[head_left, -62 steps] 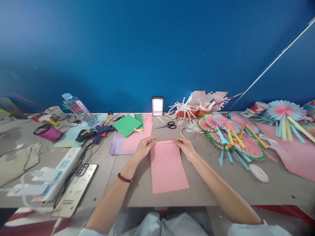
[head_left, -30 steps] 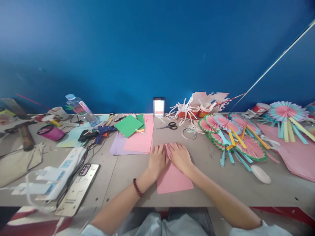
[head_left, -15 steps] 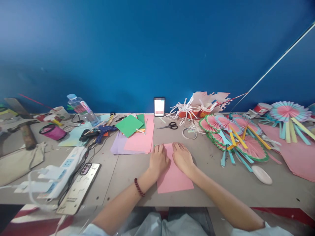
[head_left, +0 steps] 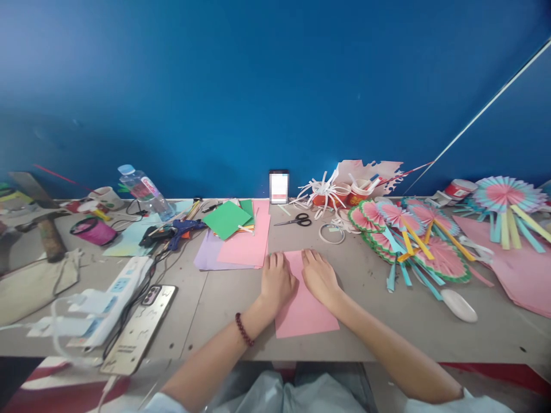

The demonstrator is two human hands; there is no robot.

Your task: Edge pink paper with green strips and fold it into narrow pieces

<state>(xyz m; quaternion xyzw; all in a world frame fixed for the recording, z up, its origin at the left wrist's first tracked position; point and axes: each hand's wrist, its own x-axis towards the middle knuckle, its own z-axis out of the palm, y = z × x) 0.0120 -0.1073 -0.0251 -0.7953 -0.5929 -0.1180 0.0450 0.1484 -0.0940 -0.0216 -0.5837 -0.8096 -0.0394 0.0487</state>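
Note:
A sheet of pink paper (head_left: 302,316) lies flat on the table in front of me, its near edge toward my body. My left hand (head_left: 277,283) is closed over its far left edge, fingers bent and pressed down. Across from it, my right hand (head_left: 321,277) holds the far right part, fingers close together on the paper. A strip of pink shows between the two hands. The fingers cover the far corners, so any fold there is hidden. Beyond the hands lie black-handled scissors (head_left: 297,220) and a roll of tape (head_left: 331,233).
Green sheets (head_left: 227,219) top a paper pile at left, beside a blue glue gun (head_left: 183,230). A phone (head_left: 140,330) and a power strip (head_left: 116,301) lie nearer. Pleated paper fans (head_left: 439,255) and a white oval object (head_left: 459,305) are at right. An upright phone (head_left: 279,188) leans at the wall.

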